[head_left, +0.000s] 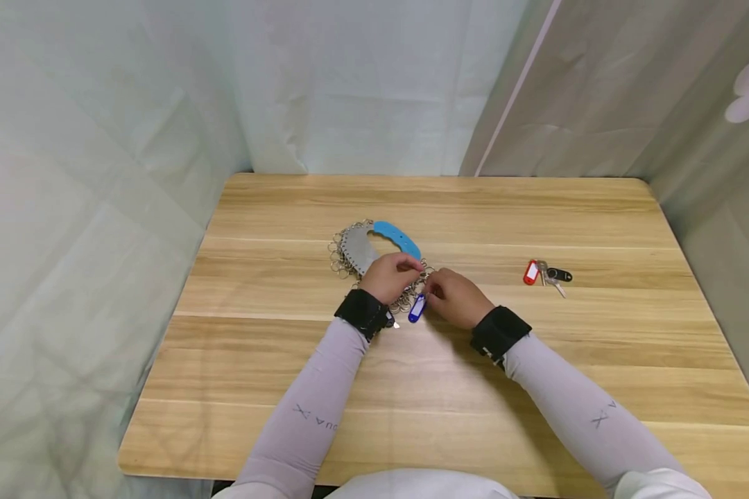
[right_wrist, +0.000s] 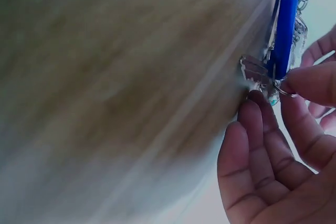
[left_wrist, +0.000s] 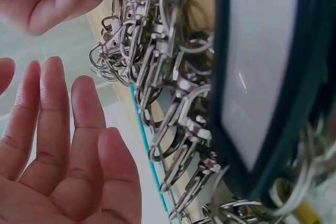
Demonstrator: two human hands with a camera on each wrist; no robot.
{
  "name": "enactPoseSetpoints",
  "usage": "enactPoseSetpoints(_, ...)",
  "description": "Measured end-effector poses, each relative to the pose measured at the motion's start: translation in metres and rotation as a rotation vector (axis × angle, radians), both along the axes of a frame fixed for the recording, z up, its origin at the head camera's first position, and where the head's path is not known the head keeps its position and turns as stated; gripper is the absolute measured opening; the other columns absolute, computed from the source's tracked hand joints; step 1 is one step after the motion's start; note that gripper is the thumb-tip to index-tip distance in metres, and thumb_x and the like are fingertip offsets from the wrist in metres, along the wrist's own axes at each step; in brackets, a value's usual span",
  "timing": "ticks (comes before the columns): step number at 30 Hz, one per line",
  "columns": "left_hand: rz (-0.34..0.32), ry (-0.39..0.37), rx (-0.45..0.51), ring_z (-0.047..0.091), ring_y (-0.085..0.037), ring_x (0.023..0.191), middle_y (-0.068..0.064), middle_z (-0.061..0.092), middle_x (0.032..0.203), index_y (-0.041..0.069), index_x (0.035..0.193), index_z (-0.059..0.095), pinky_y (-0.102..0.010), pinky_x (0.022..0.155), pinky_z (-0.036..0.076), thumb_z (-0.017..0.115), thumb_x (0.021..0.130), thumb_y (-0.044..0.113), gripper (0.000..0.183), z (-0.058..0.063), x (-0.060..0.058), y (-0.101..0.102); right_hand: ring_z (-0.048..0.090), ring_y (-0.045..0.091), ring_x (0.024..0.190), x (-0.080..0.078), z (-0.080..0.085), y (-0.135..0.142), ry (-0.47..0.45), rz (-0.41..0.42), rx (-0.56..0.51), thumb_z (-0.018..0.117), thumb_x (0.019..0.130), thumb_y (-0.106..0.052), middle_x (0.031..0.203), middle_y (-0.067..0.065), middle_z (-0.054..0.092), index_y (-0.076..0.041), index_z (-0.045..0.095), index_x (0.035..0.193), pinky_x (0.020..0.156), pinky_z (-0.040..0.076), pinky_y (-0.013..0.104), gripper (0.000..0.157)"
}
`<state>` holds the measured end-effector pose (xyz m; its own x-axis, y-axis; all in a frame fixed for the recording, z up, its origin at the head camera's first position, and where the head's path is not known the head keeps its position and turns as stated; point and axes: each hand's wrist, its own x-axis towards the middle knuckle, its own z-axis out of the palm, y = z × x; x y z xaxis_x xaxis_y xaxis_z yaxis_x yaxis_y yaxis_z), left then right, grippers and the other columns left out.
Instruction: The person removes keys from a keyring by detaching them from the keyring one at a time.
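Observation:
A crescent-shaped metal key holder (head_left: 357, 248) with a light-blue grip (head_left: 397, 235) lies on the wooden table, its curved edge lined with snap hooks and rings. My right hand (head_left: 457, 296) is at the holder's near right end. Its thumb and index finger pinch a small key ring (right_wrist: 284, 92) carrying a blue key tag (right_wrist: 286, 27) and a silver key (right_wrist: 254, 70). Over the holder's near right part is my left hand (head_left: 387, 276), its fingers extended beside the snap hooks (left_wrist: 181, 103). A dark key tag (left_wrist: 257, 77) with a white label is close by the left wrist.
To the right on the table (head_left: 599, 360) lie a red key tag (head_left: 530, 272), a black key tag (head_left: 560, 275) and silver keys (head_left: 558, 287). Pale curtains (head_left: 374, 83) hang behind the table's far edge and along its sides.

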<state>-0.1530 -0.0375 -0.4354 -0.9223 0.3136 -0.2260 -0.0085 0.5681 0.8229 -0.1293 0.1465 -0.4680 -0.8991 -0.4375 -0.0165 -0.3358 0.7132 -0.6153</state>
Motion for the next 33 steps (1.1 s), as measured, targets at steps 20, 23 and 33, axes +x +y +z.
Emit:
enactPoseSetpoints(20,-0.029,-0.038,0.049,0.068,-0.023,0.106,-0.010,0.073,0.113,0.006,0.121,0.069,-0.032,0.093,0.055,0.064,0.092,0.005,0.030,-0.0043,-0.0004,0.0038,0.064,0.020,0.090,-0.0037,-0.0011,0.0088,-0.139,-0.109,-0.207,0.062,0.097,-0.014,0.097,0.009,0.072,-0.010,0.058,0.101,0.079,0.048,0.033,0.007)
enactPoseSetpoints(23,-0.026,-0.050,0.052,0.068,-0.023,0.107,-0.010,0.072,0.114,0.007,0.122,0.069,-0.032,0.093,0.055,0.064,0.090,0.003,0.033,-0.0044,-0.0004,0.0040,0.065,0.019,0.096,-0.0046,-0.0017,0.0095,-0.175,-0.116,-0.265,0.060,0.098,-0.013,0.101,0.010,0.073,-0.009,0.058,0.101,0.084,0.049,0.033,0.006)
enactPoseSetpoints(33,-0.061,-0.017,0.023,0.068,-0.023,0.107,-0.010,0.074,0.111,0.007,0.121,0.070,-0.034,0.096,0.053,0.066,0.091,0.004,0.030,-0.0020,0.0006,0.0039,0.062,0.019,0.103,-0.0077,-0.0018,0.0086,-0.227,-0.123,-0.409,0.057,0.099,-0.009,0.108,0.014,0.068,-0.003,0.057,0.102,0.091,0.047,0.031,0.006)
